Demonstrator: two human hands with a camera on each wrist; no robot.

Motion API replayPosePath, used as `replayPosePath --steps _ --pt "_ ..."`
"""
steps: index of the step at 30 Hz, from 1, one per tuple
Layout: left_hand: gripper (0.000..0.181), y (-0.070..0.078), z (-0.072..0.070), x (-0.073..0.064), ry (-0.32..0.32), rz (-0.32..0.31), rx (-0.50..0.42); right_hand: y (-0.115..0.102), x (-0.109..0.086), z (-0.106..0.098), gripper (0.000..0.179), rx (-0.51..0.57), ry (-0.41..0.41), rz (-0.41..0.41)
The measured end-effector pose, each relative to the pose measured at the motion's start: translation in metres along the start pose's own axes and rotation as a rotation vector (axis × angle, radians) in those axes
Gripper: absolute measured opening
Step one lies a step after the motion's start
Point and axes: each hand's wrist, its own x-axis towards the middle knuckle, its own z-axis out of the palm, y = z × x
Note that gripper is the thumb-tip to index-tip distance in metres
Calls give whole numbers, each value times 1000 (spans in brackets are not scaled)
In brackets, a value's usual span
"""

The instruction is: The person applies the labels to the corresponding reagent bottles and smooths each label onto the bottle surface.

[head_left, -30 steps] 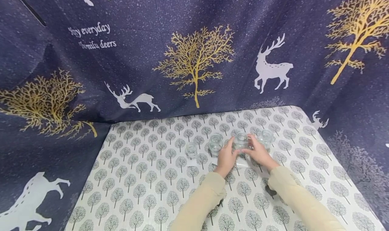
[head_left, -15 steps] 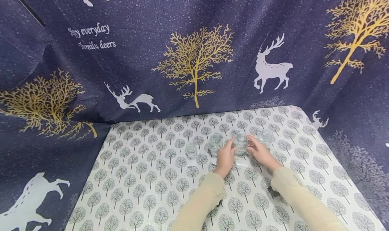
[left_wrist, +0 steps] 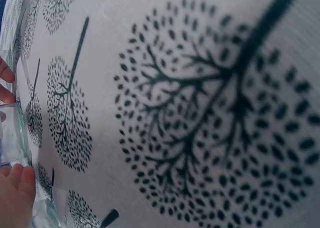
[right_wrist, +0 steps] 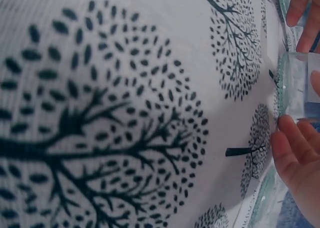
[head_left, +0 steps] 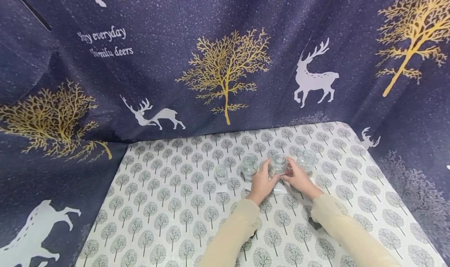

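Observation:
Several clear glass jars stand in a row in the head view. Both my hands hold the third glass jar (head_left: 279,162) from the left. My left hand (head_left: 261,184) curves round its left side, with the thumb in front. My right hand (head_left: 300,182) curves round the right side, its thumb close to the left one. To the left stand a second jar (head_left: 249,164) and a small jar (head_left: 221,173); another jar (head_left: 308,159) stands just right. In the wrist views the held jar (right_wrist: 294,85) shows only partly, between the fingers of both hands.
A white card (head_left: 280,188) lies in front of the held jar, and another card (head_left: 222,188) lies before the small jar. The tree-print tablecloth (head_left: 168,224) covers the table. A dark blue deer-print curtain (head_left: 158,72) hangs behind and beside it.
Half a second ago my hands stood farther apart at the jar's sides. Now the right hand has come left and the thumbs are near each other in front. The other jars stay put.

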Motion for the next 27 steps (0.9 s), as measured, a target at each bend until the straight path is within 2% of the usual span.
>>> replayPosePath --steps 4,11,16,20,27 --pt "65 2 4 1 31 -4 9 -2 1 2 70 -6 22 10" --pt "70 6 12 2 53 -86 27 -2 2 6 72 -88 55 14" --pt "72 8 13 2 75 -113 38 -2 1 5 72 -38 46 -7" --pt "71 8 11 1 71 -97 22 1 1 3 69 -1 36 -15" --pt "60 -2 7 -2 18 -17 -21 5 -1 -2 63 -19 22 21"
